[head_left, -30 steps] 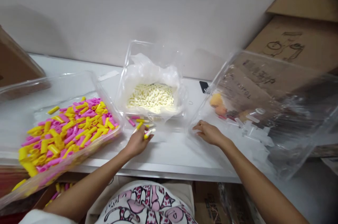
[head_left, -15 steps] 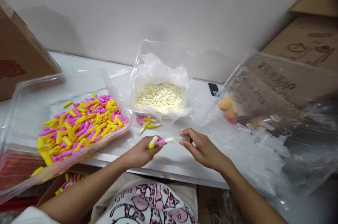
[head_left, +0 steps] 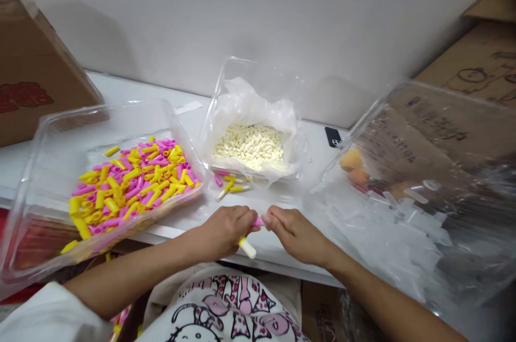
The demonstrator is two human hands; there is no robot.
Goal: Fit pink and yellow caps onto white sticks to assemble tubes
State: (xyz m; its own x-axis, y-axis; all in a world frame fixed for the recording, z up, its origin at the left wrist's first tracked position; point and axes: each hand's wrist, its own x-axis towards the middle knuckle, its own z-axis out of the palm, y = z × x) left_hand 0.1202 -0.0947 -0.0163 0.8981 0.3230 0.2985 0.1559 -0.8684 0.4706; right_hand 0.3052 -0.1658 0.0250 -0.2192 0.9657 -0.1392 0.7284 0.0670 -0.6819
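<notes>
My left hand (head_left: pixel 228 232) is closed round a pink tube (head_left: pixel 257 221), and a yellow tube with a pale stick (head_left: pixel 247 248) pokes out below its fingers. My right hand (head_left: pixel 292 232) pinches the other end of the pink tube, fingertips almost meeting the left hand's. The clear cap seen in it earlier is now hidden by the fingers. Just beyond the hands, several pink and yellow tubes with pale sticks (head_left: pixel 226 190) lie loose on the white table (head_left: pixel 185 116).
At left stands a clear bin (head_left: pixel 102 111) of pink and yellow tubes (head_left: pixel 137 180). Pale sticks (head_left: pixel 250 145) fill a lined clear box (head_left: pixel 226 70) in the middle. A clear bin (head_left: pixel 374 102) with clear plastic caps (head_left: pixel 419 218) is at right, near a phone (head_left: pixel 332 137). Cardboard boxes (head_left: pixel 36 62) flank the table.
My right hand came from the right bin with a clear cap and brought it to the pink tube's pale tip. Both hands now meet there. The camera view has shifted left.
</notes>
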